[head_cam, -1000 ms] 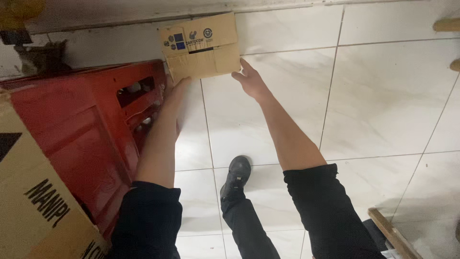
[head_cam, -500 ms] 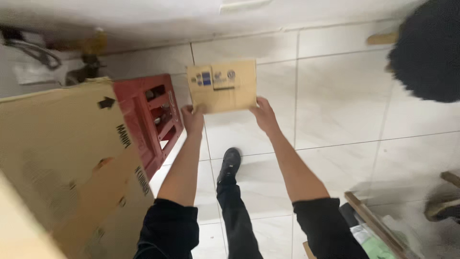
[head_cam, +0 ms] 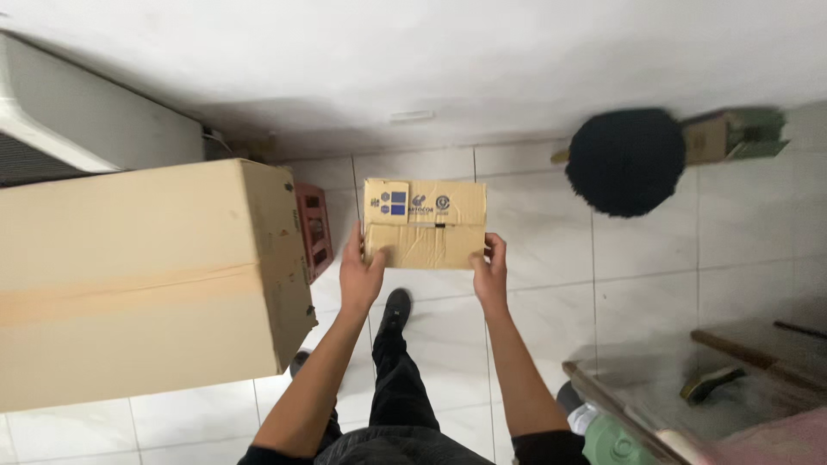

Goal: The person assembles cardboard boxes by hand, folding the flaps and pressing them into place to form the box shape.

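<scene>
Fingers (head_cam: 376, 258) of the left hand (head_cam: 360, 277) are curled round the left edge of a small cardboard box (head_cam: 424, 224), thumb on the near face, and the right hand (head_cam: 491, 274) does the same on the right edge, so both are pinching the box between them. It's held up in the air, out in front at 12 o'clock, above the white tiled floor (head_cam: 534, 258). At 9 o'clock sits a way bigger cardboard box (head_cam: 146, 275), with a red crate (head_cam: 314, 231) peeking out just behind it. Over at 2 o'clock there's someone's dark-haired head (head_cam: 624, 161). Down at 4 o'clock is a glass-topped counter (head_cam: 715, 387).
</scene>
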